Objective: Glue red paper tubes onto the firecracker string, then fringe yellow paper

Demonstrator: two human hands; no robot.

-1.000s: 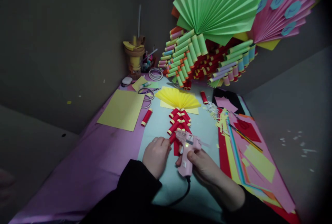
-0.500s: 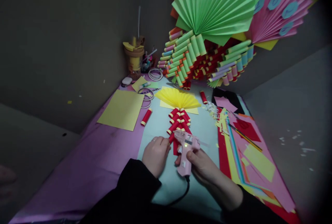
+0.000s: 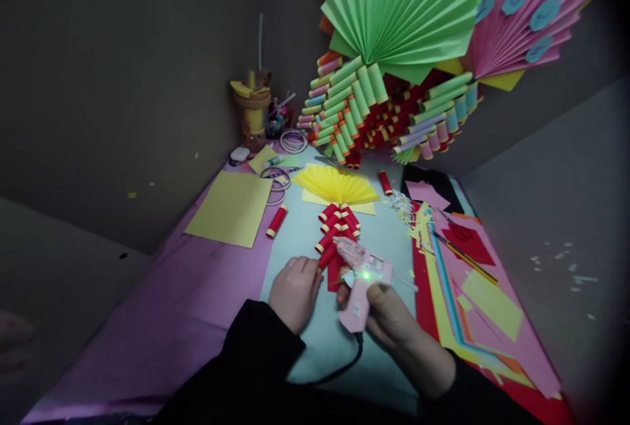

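My right hand (image 3: 384, 310) is wrapped round a pink glue gun (image 3: 367, 274), its nozzle over the lower red rolls and its light glowing. My left hand (image 3: 294, 290) has its fingers together at the lower left end of a red paper roll (image 3: 327, 257); whether they grip it is hard to see. Several red rolls with yellow ends (image 3: 329, 223) lie in two slanted columns below a pleated yellow paper fan (image 3: 339, 183). A red strip (image 3: 335, 277) runs down under the rolls, partly hidden by the gun.
Single red rolls lie left (image 3: 277, 222) and upper right (image 3: 385, 183). A yellow sheet (image 3: 229, 208) lies at left. Coloured papers with a pencil (image 3: 465, 258) and paper scraps (image 3: 420, 231) are at right. Green and pink fans hang behind. Another person's blurred hand (image 3: 14, 340) shows at far left.
The glue gun has tilted and shifted slightly right and up in my right hand, its nozzle now higher. My left hand has barely moved.
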